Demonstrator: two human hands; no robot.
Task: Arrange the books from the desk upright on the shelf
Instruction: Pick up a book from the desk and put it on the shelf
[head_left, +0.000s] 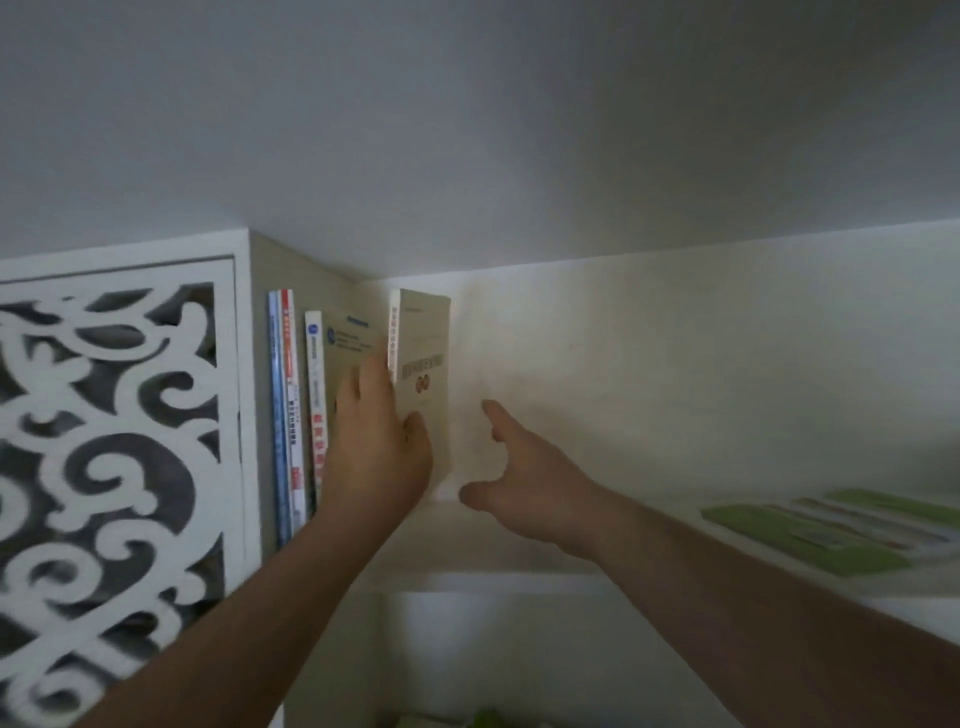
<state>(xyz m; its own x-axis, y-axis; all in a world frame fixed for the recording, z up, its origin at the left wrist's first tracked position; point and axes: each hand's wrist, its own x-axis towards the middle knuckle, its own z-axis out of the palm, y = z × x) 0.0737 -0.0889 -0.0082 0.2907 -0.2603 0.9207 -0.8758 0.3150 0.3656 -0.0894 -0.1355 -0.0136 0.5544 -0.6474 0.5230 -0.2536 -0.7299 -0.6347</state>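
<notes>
Evidently, step in hand: a tan book (423, 374) is being stood upright on the shelf (519, 540), at the right end of a short row.
Left hand: the left hand (376, 441) is wrapped round the tan book's spine edge, thumb on the cover, fingers behind; the book is judged to be held so that it can be kept vertical and pressed toward its neighbours.
Right hand: the right hand (519, 488) is held open just right of the book, fingers spread, nothing gripped; it is probably kept there to catch the book if it tips.
Row: a white-spined book (315, 405) and thin blue and red books (284, 415) are stood against the shelf's side panel (291, 270); a gap between them and the tan book is filled by the left hand.
Obstacles: green books (810, 540) are laid flat further right on the shelf, well apart.
Surroundings: a white carved screen (114, 426) is seen left of the shelf.
</notes>
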